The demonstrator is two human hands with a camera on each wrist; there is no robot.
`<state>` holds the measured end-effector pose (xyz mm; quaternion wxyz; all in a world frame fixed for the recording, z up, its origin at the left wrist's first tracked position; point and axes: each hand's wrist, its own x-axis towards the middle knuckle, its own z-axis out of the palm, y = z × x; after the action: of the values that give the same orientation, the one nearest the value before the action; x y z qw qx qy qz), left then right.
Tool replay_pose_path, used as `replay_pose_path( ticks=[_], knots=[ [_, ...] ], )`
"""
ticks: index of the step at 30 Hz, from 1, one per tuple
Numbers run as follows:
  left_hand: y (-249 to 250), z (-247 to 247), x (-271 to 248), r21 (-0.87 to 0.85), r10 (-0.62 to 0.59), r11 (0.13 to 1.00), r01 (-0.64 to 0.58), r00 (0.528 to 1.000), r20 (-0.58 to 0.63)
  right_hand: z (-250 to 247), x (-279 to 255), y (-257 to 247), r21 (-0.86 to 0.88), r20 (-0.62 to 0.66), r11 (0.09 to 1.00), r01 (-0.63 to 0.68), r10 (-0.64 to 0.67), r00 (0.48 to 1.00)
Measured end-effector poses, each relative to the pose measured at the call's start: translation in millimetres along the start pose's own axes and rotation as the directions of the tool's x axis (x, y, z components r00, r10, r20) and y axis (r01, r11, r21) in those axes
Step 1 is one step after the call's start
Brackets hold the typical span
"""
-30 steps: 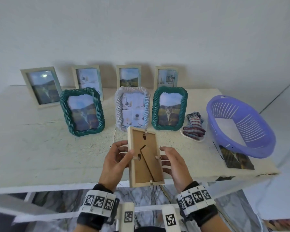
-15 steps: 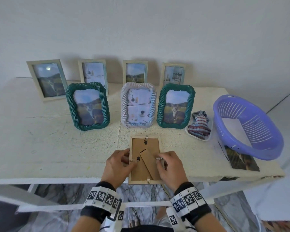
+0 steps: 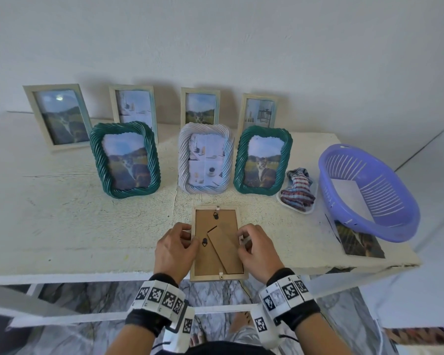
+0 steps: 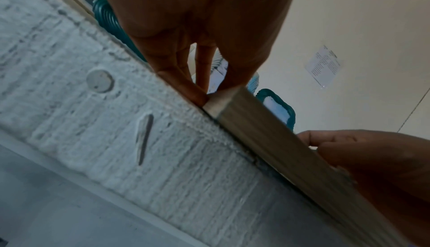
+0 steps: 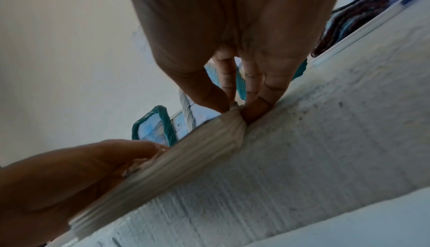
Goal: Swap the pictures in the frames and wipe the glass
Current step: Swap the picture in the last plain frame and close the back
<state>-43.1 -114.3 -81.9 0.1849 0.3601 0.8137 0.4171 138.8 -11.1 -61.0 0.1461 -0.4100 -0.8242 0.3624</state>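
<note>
The wooden frame [image 3: 218, 243] is laid face down at the near edge of the surface [image 3: 69, 226]. Its left rail is pinched by the left hand [image 3: 174, 249], its right rail by the right hand [image 3: 258, 248].

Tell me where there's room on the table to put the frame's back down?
The widest bare patch is the white table's left front, bordered by the left green twisted frame and the left hand. It's crowded right: striped cloth, purple slotted basket, loose photo.
</note>
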Motion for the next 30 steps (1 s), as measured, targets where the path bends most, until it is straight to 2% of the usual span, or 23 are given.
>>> replay_pose_path(
  ticks=[6, 9, 12, 14, 18, 23, 27, 30],
  knots=[
    [-3, -2, -1, -0.049, 0.006, 0.999, -0.006, 1.0, 0.013, -13, 1, 3, 0.047, 0.07, 0.999, 0.021, -0.024, 0.997],
    [-3, -3, 0, -0.07, 0.011, 0.998, -0.01, 1.0, 0.017, -22, 18, -7, -0.148, 0.109, 0.988, 0.052, -0.036, 0.993],
    [-6, -3, 1, -0.075, 0.009, 0.997, -0.007, 1.0, 0.026, -24, 47, -24, -0.354, 0.089, 0.927, 0.128, -0.102, 0.991],
    [-7, -3, 1, -0.073, 0.014, 0.997, -0.012, 0.999, 0.032, -22, 67, -32, -0.42, 0.085, 0.895, 0.149, -0.125, 0.989],
    [-10, -3, 3, -0.051, 0.034, 0.998, -0.032, 0.999, 0.032, -14, 93, -44, -0.516, 0.146, 0.847, 0.127, -0.059, 0.988],
    [-10, -3, 1, -0.061, 0.032, 0.998, -0.031, 0.999, 0.023, -9, 102, -45, -0.557, 0.168, 0.818, 0.141, -0.056, 0.984],
    [-10, -3, 2, -0.065, 0.036, 0.997, -0.033, 0.999, 0.032, -13, 105, -41, -0.531, 0.167, 0.828, 0.182, -0.108, 0.98],
    [-10, -4, 2, -0.054, 0.04, 0.998, -0.038, 0.998, 0.038, -15, 110, -38, -0.511, 0.158, 0.845, 0.158, -0.088, 0.983]
  ],
)
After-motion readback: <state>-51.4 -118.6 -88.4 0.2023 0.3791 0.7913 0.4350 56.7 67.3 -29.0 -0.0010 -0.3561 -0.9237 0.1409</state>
